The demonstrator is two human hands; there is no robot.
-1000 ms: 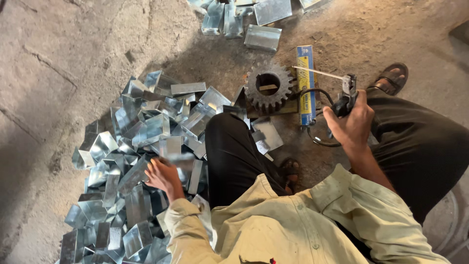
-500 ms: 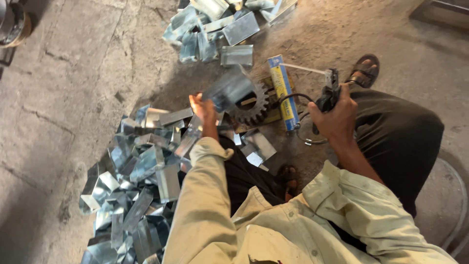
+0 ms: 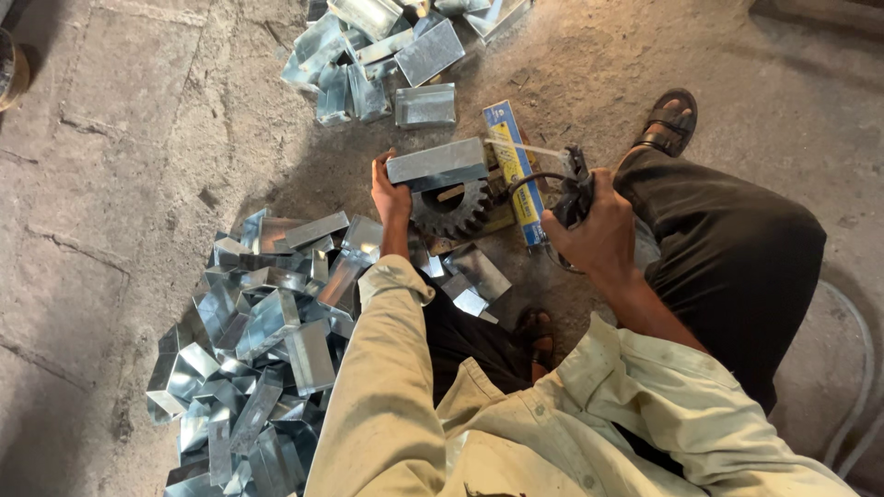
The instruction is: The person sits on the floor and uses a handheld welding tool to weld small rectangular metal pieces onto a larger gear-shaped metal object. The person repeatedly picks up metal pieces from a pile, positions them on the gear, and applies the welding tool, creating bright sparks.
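Left hand [image 3: 390,195] grips a folded metal piece [image 3: 438,165] by its end, resting it on the gear [image 3: 451,211]. Right hand [image 3: 603,235] is closed round a welding holder [image 3: 578,189]. The piece looks light, stiff and sharp-edged; an end hold seems safest
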